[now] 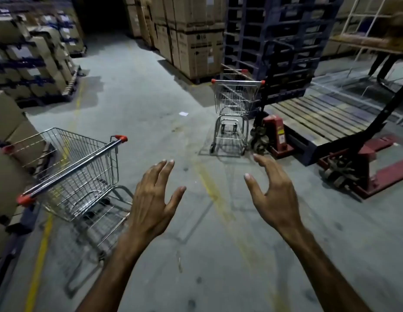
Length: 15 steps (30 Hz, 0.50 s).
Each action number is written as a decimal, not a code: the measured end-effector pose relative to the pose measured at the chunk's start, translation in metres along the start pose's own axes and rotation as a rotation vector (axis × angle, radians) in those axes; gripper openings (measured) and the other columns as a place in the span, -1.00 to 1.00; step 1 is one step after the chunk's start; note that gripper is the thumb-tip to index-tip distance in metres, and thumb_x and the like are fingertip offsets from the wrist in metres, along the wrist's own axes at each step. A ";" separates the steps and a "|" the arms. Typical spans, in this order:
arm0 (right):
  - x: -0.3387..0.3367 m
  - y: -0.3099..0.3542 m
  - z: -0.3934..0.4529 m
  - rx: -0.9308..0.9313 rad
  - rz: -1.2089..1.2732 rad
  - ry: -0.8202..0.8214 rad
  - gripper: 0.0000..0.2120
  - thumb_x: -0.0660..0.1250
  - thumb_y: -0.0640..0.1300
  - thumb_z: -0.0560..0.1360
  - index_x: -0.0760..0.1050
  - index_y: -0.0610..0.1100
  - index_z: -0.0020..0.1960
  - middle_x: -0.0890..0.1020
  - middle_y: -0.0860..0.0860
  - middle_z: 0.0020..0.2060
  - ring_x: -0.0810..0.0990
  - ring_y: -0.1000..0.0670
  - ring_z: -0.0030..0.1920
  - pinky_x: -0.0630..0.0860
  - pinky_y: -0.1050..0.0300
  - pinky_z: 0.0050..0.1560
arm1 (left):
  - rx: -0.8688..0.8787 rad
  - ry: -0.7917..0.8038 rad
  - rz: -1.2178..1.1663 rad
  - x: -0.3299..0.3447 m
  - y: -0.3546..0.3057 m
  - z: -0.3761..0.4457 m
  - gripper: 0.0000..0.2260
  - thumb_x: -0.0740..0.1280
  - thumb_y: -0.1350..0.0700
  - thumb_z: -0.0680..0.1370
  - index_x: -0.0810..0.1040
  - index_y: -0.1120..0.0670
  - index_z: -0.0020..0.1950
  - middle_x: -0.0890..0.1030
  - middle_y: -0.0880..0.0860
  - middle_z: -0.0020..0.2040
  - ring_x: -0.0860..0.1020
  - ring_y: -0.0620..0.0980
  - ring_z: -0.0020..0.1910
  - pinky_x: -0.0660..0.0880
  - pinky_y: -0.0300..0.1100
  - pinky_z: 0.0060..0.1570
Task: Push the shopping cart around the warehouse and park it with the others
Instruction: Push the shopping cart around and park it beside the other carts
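Ahead, both hands are raised over the concrete floor [151,86] with fingers spread, left hand [153,199] and right hand [271,194] grasping nothing. One wire shopping cart [76,176] stands just left of them; another cart [235,109] sits farther off beside a red pallet jack [274,136].

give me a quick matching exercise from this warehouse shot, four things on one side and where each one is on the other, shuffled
Things:
1. near cart
2. far cart
3. red pallet jack
4. left hand

Places:
A. far right, on the floor by the wooden pallet
B. ahead, beside the upright blue pallets
C. left, against the cardboard boxes
D. raised in front, open, holding nothing

Pairs: 1-C, 2-B, 3-A, 4-D
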State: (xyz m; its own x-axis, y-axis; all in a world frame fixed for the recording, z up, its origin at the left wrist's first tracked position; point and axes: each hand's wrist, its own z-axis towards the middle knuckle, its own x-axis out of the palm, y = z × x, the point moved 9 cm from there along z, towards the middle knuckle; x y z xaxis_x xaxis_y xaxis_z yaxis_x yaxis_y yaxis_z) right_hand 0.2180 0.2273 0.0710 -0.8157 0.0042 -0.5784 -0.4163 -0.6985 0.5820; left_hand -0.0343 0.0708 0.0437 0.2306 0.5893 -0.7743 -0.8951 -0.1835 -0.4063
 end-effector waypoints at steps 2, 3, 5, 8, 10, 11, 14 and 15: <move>-0.001 -0.026 0.002 0.067 0.012 -0.012 -0.57 0.38 0.05 0.67 0.50 -0.08 0.48 0.62 -0.01 0.31 0.60 -0.07 0.32 0.60 -0.07 0.25 | 0.005 0.019 -0.023 0.024 -0.013 0.010 -0.38 0.21 -0.26 0.70 0.35 0.03 0.69 0.44 0.09 0.60 0.40 0.15 0.58 0.42 0.18 0.49; 0.000 -0.041 0.002 0.095 0.014 -0.006 -0.57 0.38 0.05 0.66 0.51 -0.09 0.48 0.63 -0.01 0.30 0.61 -0.07 0.31 0.61 -0.07 0.23 | 0.010 0.034 -0.025 0.040 -0.020 0.016 -0.39 0.22 -0.25 0.70 0.36 0.03 0.68 0.45 0.09 0.60 0.41 0.15 0.57 0.43 0.18 0.48; 0.005 -0.075 0.004 0.141 0.030 0.028 -0.57 0.40 0.03 0.66 0.51 -0.09 0.48 0.63 -0.01 0.29 0.61 -0.06 0.31 0.61 -0.07 0.23 | 0.020 0.060 -0.039 0.077 -0.038 0.027 -0.40 0.23 -0.23 0.71 0.36 0.03 0.69 0.45 0.09 0.59 0.42 0.16 0.56 0.45 0.18 0.46; 0.004 -0.119 0.013 0.171 0.068 0.059 -0.59 0.41 0.01 0.66 0.52 -0.07 0.48 0.63 0.02 0.30 0.62 -0.03 0.32 0.62 -0.09 0.23 | 0.016 0.067 -0.066 0.121 -0.061 0.045 -0.41 0.23 -0.23 0.71 0.36 0.03 0.69 0.46 0.07 0.59 0.42 0.14 0.57 0.45 0.17 0.46; 0.005 -0.153 0.022 0.203 0.082 0.088 -0.60 0.40 0.01 0.66 0.53 -0.06 0.47 0.64 0.04 0.29 0.62 -0.02 0.31 0.64 -0.12 0.22 | -0.013 0.084 -0.073 0.152 -0.077 0.060 -0.41 0.22 -0.24 0.72 0.37 0.02 0.68 0.46 0.05 0.59 0.42 0.13 0.57 0.44 0.18 0.48; 0.004 -0.167 0.026 0.213 0.089 0.098 -0.60 0.40 0.02 0.66 0.53 -0.06 0.46 0.64 0.04 0.29 0.63 -0.01 0.31 0.64 -0.13 0.21 | -0.026 0.096 -0.082 0.164 -0.083 0.066 -0.41 0.21 -0.25 0.72 0.37 0.01 0.68 0.46 0.05 0.60 0.42 0.13 0.57 0.44 0.18 0.48; 0.007 -0.207 0.048 0.222 0.105 0.153 -0.61 0.36 0.08 0.67 0.54 -0.03 0.45 0.64 0.09 0.27 0.62 0.03 0.30 0.64 -0.13 0.21 | -0.056 0.122 -0.089 0.202 -0.096 0.090 -0.41 0.20 -0.26 0.72 0.36 0.00 0.69 0.45 0.03 0.61 0.41 0.11 0.59 0.43 0.17 0.50; 0.011 -0.219 0.056 0.223 0.112 0.179 -0.61 0.36 0.08 0.67 0.54 -0.02 0.45 0.64 0.10 0.27 0.62 0.04 0.30 0.64 -0.12 0.22 | -0.069 0.127 -0.083 0.212 -0.098 0.099 -0.42 0.20 -0.26 0.72 0.36 -0.01 0.69 0.44 0.02 0.61 0.40 0.10 0.59 0.43 0.15 0.50</move>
State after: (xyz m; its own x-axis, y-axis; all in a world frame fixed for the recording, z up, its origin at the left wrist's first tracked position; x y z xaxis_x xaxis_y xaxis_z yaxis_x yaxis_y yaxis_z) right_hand 0.2779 0.4202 -0.0308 -0.7863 -0.2039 -0.5832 -0.4214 -0.5132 0.7477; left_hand 0.0641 0.2913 -0.0326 0.3529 0.5016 -0.7899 -0.8438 -0.1942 -0.5003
